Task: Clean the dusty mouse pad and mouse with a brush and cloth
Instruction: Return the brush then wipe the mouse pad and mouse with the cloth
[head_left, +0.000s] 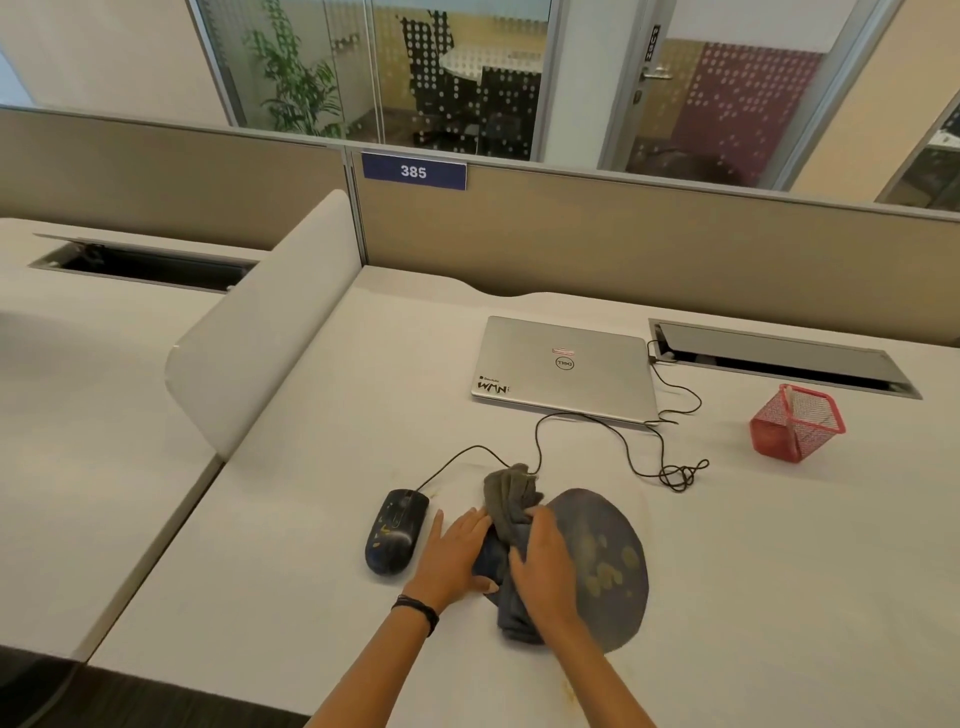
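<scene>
A round dark mouse pad (608, 561) with yellowish dust patches lies on the white desk near the front edge. My right hand (540, 566) grips a grey cloth (511, 501) bunched on the pad's left part. My left hand (454, 556) lies flat beside it, fingers straight, pressing on the pad's left edge. A black wired mouse (395, 530), smeared with dust, sits just left of my left hand on the desk. I see no brush.
A closed silver laptop (563, 364) lies behind the pad, its cable (675, 470) coiled to the right. A red mesh pen holder (797, 428) stands at the right. A white divider (265, 322) borders the desk on the left.
</scene>
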